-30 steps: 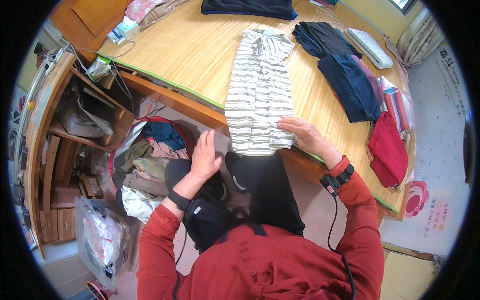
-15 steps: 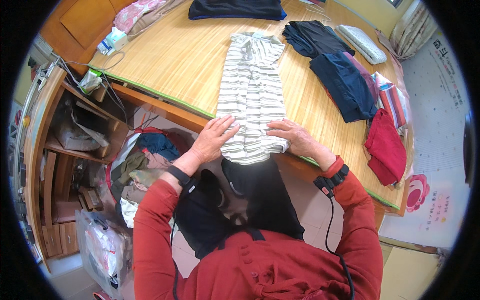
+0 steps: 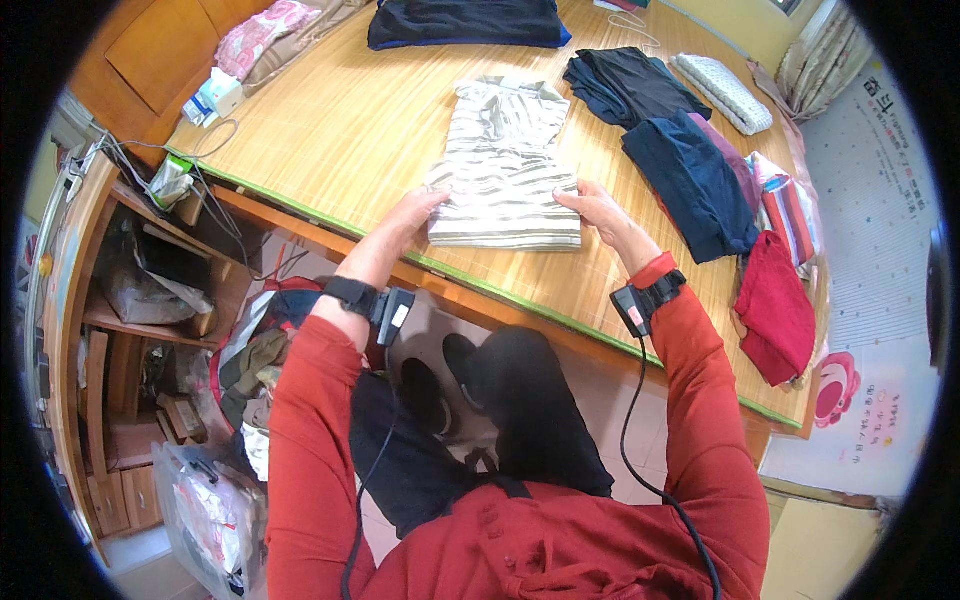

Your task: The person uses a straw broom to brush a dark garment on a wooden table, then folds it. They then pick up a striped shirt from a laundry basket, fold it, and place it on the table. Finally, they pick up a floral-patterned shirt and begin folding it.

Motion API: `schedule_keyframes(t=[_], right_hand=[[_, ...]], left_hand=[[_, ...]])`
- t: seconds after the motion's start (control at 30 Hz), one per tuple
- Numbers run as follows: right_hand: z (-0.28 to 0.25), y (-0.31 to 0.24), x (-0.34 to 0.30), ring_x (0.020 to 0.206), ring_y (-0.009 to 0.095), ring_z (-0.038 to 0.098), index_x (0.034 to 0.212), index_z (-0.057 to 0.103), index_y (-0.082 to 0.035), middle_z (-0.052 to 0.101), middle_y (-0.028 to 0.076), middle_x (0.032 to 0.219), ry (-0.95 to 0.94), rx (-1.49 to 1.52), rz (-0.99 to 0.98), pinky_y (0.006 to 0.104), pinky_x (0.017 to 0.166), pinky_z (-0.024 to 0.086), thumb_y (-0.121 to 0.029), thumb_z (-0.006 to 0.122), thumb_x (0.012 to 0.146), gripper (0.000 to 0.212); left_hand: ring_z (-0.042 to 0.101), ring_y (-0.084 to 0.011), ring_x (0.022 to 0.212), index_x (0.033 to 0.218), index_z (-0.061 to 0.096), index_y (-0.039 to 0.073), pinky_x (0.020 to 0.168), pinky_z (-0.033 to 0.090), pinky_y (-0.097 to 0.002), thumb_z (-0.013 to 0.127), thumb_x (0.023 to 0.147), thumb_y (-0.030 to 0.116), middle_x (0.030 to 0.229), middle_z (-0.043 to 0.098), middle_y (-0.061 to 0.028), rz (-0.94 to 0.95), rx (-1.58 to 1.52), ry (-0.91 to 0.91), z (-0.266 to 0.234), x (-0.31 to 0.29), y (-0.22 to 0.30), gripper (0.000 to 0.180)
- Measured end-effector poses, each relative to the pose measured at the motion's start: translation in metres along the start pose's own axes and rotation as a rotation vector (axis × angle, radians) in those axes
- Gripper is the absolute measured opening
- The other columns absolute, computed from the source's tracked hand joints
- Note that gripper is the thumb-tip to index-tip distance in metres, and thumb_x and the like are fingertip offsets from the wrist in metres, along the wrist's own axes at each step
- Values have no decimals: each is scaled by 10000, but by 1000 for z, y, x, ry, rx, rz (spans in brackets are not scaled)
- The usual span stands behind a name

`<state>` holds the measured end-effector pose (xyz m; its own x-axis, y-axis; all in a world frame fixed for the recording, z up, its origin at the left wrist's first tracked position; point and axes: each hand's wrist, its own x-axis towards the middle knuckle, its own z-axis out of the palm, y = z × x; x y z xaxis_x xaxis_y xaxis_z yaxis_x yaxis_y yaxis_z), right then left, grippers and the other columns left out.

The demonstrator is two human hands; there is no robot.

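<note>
The shirt (image 3: 505, 215), its near end no longer overhanging the edge, lay on the mat (image 3: 345, 190) between the fingers, one fold more compact. The left hand (image 3: 415, 213) and right hand (image 3: 603, 213) pinched its sides. Low to the fingers' left, a bag (image 3: 214, 375) held clothes (image 3: 262, 358).

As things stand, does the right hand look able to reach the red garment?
Probably yes: mostly bare mat lies between the right hand and the red garment, though the hand would first have to leave the striped garment.
</note>
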<state>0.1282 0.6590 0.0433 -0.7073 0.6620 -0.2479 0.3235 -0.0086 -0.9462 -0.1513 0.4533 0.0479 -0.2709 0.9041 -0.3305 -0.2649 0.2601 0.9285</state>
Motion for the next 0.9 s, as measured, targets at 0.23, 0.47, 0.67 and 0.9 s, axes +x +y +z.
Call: schedule_keyframes(t=[0.23,0.47,0.67,0.9], right_hand=[[5,12,14,1002,109,741,1404,680,1,796,35,1139,73,161,-146,268,833,582,-139,765,1037,402],[-5,14,36,1070,146,739,1368,701,38,796,84,1227,139,283,-213,302,921,577,-23,724,1018,356],[-14,15,40,877,69,658,1329,718,-19,772,6,1078,179,39,-69,249,704,466,-206,774,1045,344],[-5,30,78,946,166,736,1297,748,34,801,97,1081,194,219,-213,317,829,577,-233,766,1056,361]], left_hand=[[722,-238,1220,1497,529,-86,992,638,-384,765,1019,54,1338,736,-209,49,-3,209,1,11,1,551],[717,-234,1203,1591,422,-76,1012,594,-336,718,971,-60,1355,729,-183,354,-199,94,-4,43,-20,687],[733,-233,1131,1537,465,-82,970,629,-358,791,944,35,1317,709,-184,102,-38,157,-3,57,-7,687],[749,-221,817,1074,775,-9,765,594,-386,737,1048,296,882,782,-98,183,271,338,-10,105,-19,308]])
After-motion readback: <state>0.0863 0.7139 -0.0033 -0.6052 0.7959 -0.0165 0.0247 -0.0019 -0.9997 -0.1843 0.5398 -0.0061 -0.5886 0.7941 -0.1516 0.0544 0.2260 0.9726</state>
